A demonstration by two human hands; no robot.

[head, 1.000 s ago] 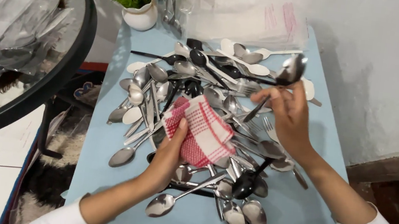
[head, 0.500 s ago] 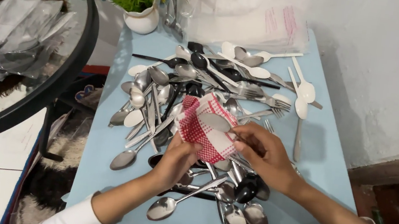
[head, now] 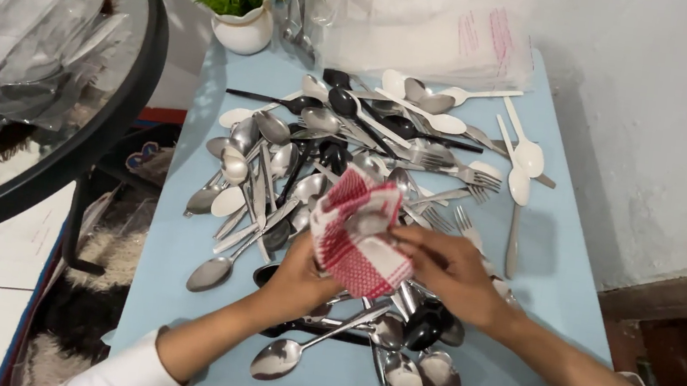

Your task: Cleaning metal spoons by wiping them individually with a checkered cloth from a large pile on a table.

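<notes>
At the bottom of the frame, two white-sleeved forearms are seen reaching up over a light blue bench. Just above the sleeves, several metal spoons are spread on the bench, bowls toward the lower edge.

At the centre of the frame, a red-and-white checked cloth is held above the pile. The left hand is cupped beneath it, its fingers curled around the cloth's lower left part. The right hand is placed at the cloth's right side, its fingers pressed together on the fabric; a metal spoon bowl is seen wrapped in the folds, pinched through the cloth.

Beyond the hands, a heap of mixed cutlery is piled, with forks toward the right and white plastic spoons at the upper right.

At the far edge, a white pot of blue flowers and clear plastic bags are set. A round glass table is seen at the upper left.
</notes>
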